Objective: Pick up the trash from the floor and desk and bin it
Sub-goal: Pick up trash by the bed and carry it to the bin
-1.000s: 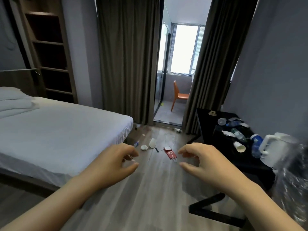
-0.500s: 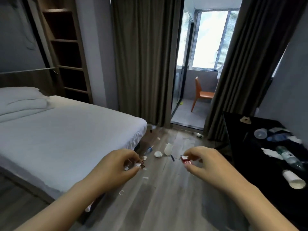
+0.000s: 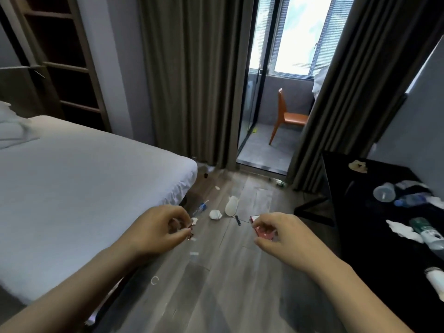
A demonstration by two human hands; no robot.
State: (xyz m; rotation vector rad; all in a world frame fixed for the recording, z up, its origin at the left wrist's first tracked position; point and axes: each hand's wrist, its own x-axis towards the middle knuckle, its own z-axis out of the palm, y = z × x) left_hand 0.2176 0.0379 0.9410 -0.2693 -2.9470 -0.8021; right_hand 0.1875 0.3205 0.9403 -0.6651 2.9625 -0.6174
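Note:
Trash lies on the wooden floor ahead: a red box (image 3: 263, 233), a crumpled tissue (image 3: 215, 214), a white cup on its side (image 3: 231, 205), a clear pen-like tube (image 3: 201, 207), a small dark stick (image 3: 237, 220), a paper scrap (image 3: 193, 253) and a plastic ring (image 3: 154, 280). More trash lies on the black desk (image 3: 360, 224): a clear cup (image 3: 384, 192), a blue-capped bottle (image 3: 408, 200), a green-labelled bottle (image 3: 426, 233), tissues (image 3: 403, 230) and a paper cup (image 3: 436, 280). My left hand (image 3: 156, 227) and right hand (image 3: 281, 233) hover in front of me, fingers loosely curled, holding nothing.
A white bed (image 3: 84, 176) fills the left side. The desk stands along the right wall. Dark curtains frame a glass door to a balcony with an orange chair (image 3: 288, 116). A small bottle (image 3: 280, 183) lies by the right curtain. No bin is in view.
The view has moved forward and tilted down, so the floor trash looks closer and now lines up behind my fingers. Both hands keep the same curled pose.

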